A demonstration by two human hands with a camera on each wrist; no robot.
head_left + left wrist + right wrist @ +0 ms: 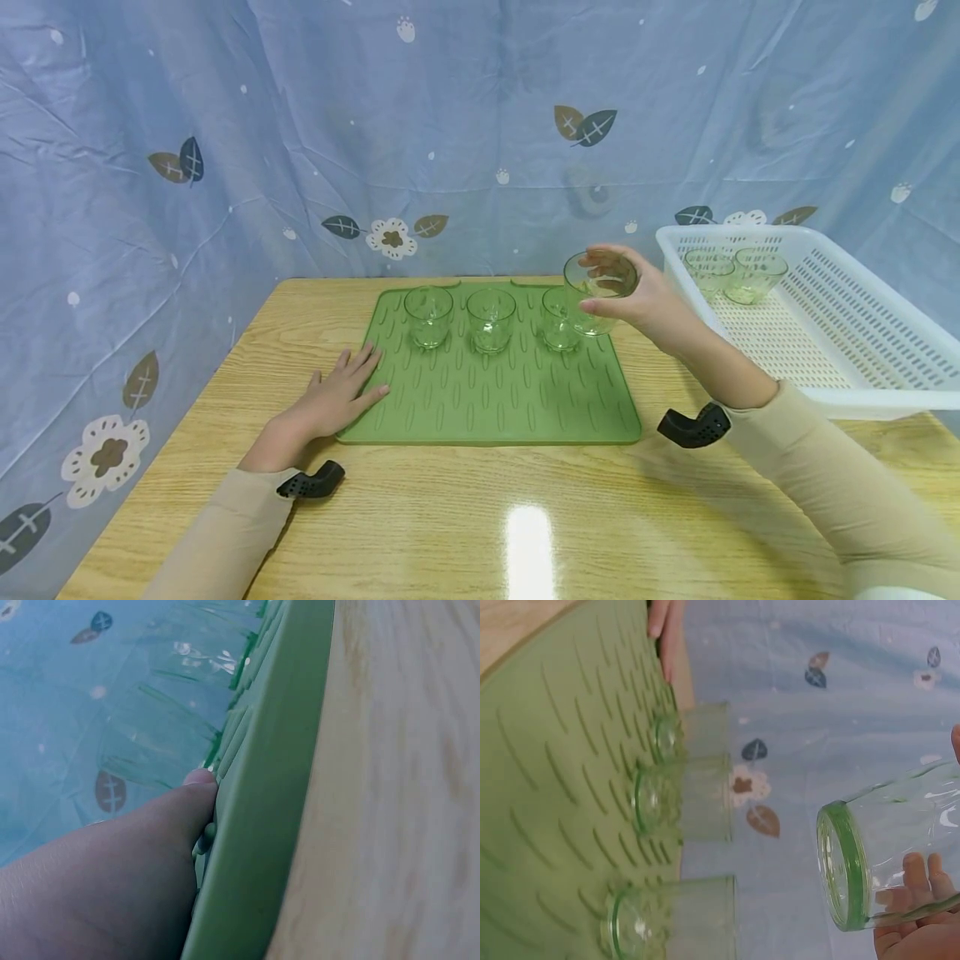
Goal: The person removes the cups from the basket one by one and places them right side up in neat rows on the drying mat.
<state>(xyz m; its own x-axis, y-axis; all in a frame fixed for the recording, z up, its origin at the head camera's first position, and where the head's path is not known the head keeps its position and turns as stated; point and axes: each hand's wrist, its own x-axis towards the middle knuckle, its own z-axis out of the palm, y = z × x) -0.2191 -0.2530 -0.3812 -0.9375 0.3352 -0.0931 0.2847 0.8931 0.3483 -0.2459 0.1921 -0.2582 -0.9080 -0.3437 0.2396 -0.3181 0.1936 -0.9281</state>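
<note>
My right hand (637, 292) grips a clear green-tinted glass (588, 312) by its side, holding it raised over the right part of the green drying mat (480, 408). In the right wrist view the held glass (844, 862) has its thick base apart from the mat. Three similar glasses stand upright in a row along the mat's far side: a left glass (429, 321), a middle glass (491, 325) and a right glass (557, 325), partly behind the held one. My left hand (337, 396) rests with spread fingers on the mat's left edge; its thumb (199, 780) shows in the left wrist view.
A white plastic basket (885, 392) stands at the right, with two more glasses (750, 279) at its far left corner. The wooden table (420, 517) extends in front of the mat. A blue patterned curtain (465, 125) hangs behind.
</note>
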